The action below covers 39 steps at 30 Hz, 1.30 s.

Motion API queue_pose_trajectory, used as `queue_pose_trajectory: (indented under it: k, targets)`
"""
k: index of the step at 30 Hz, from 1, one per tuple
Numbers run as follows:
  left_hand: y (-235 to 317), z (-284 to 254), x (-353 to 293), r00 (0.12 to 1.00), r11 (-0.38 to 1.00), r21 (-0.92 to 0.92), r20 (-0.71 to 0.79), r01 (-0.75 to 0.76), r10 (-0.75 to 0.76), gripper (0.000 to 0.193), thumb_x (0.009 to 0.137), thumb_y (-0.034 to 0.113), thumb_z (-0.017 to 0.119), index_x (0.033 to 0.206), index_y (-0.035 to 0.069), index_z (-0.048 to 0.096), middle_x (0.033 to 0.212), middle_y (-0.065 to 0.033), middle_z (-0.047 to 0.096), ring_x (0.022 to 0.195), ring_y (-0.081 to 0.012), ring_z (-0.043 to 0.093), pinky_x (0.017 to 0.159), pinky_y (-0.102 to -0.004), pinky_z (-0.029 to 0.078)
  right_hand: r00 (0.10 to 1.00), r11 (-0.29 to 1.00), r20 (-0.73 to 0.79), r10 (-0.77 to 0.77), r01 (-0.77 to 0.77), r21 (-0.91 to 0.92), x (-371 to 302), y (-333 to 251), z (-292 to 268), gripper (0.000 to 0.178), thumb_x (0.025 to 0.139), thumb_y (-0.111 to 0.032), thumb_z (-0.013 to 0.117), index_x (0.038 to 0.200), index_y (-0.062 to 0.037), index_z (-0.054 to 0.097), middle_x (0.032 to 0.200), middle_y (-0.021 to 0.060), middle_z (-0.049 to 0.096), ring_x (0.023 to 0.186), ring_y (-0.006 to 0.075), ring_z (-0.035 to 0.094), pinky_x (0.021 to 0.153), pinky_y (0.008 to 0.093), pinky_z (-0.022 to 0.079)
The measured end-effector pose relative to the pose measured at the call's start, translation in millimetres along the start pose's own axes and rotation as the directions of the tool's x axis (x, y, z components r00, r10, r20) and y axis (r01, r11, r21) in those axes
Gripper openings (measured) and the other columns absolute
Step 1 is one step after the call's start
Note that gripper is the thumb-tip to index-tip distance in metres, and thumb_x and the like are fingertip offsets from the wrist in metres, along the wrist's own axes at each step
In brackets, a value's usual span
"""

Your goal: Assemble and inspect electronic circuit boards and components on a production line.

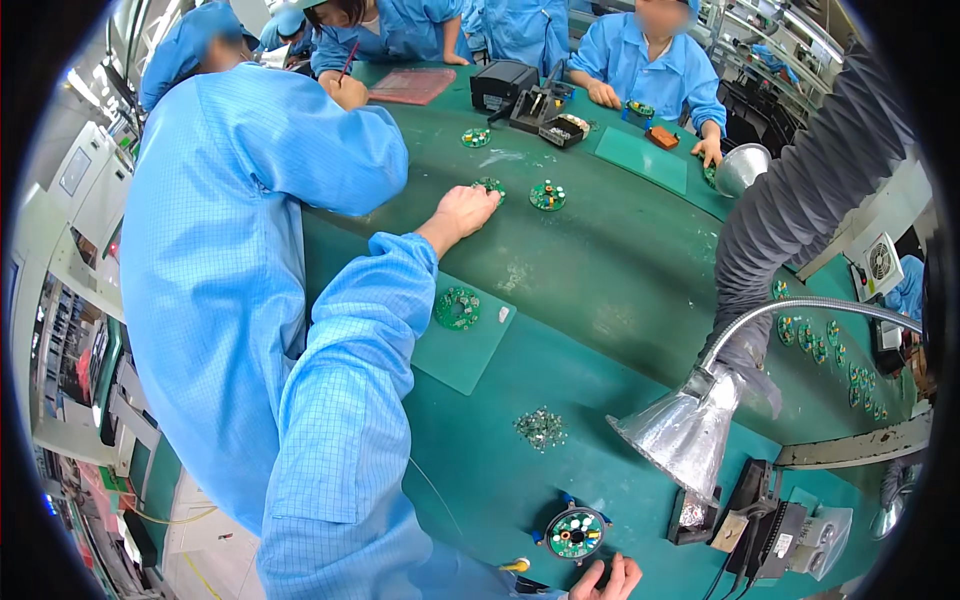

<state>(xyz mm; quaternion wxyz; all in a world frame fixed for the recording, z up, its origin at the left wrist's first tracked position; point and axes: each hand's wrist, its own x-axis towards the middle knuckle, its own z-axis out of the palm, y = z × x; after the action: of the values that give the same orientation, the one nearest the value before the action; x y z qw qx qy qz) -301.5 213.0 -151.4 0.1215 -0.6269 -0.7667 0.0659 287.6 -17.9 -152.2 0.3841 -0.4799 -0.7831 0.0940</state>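
Note:
My left hand (462,214) reaches far across the green table (600,270), its fingers curled on the near edge of a small round green circuit board (489,184). A second round board (547,196) lies just right of it. My left blue sleeve (350,420) runs up from the lower edge. My right hand (608,580) shows only its fingers at the bottom edge. They are spread, hold nothing, and rest beside a round board clamped in a blue-cornered fixture (575,533).
A co-worker in a blue coat (220,250) leans over the table at my left; other people sit across it. A green mat (470,355) carries another round board (458,308). Small loose parts (540,428), a silver cone hood (685,435), grey duct (800,200) and a soldering stand (760,515) lie to the right.

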Motion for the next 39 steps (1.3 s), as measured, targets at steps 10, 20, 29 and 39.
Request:
queue_pose_trajectory:
  k: [10,20,29,39]
  targets:
    - [11.9,-13.0,2.6,0.998,0.997,-0.033,-0.016,0.068,-0.069,0.022,0.089,0.010,0.052,0.110,0.006,0.056,0.098,-0.0179,0.064,0.088,-0.0333,0.067,0.074,-0.0439,0.054,1.000,1.000,-0.006,-0.001,0.001,0.018,-4.9,2.8,0.0,0.026,0.078,-0.001,0.070,0.104,0.0001,0.067,0.099,0.0217,0.058,0.083,0.0366,0.058,0.073,0.0419,0.050]
    - [64.2,-144.5,-20.8,0.800,0.838,-0.516,-0.571,-0.176,-0.183,0.024,0.090,0.021,0.062,0.104,0.000,0.063,0.086,-0.0203,0.066,0.080,-0.0354,0.067,0.068,-0.0460,0.052,0.998,0.990,-0.023,-0.052,0.055,0.131,-17.7,19.7,3.3,0.034,0.078,0.005,0.061,0.112,0.0064,0.060,0.098,0.0214,0.054,0.084,0.0314,0.054,0.073,0.0385,0.046]
    - [130.8,-236.9,-160.3,0.962,-0.608,-0.756,-0.106,-0.242,-0.250,0.030,0.096,0.024,0.062,0.114,-0.001,0.061,0.091,-0.0036,0.067,0.078,-0.0093,0.063,0.065,-0.0247,0.052,0.991,0.966,-0.093,-0.094,0.113,0.233,-16.5,20.0,0.6,0.036,0.074,0.008,0.063,0.110,0.0052,0.062,0.094,0.0190,0.054,0.081,0.0307,0.055,0.068,0.0374,0.047]
    - [157.5,-233.3,-211.1,0.986,-0.805,-0.577,-0.156,-0.142,-0.062,0.033,0.100,0.027,0.052,0.117,-0.001,0.056,0.088,-0.0085,0.066,0.050,-0.0094,0.056,0.041,-0.0220,0.044,0.995,0.966,-0.068,-0.078,0.092,0.243,-15.9,21.4,0.9,0.033,0.078,0.006,0.062,0.111,0.0064,0.061,0.100,0.0209,0.056,0.087,0.0319,0.056,0.075,0.0385,0.048]
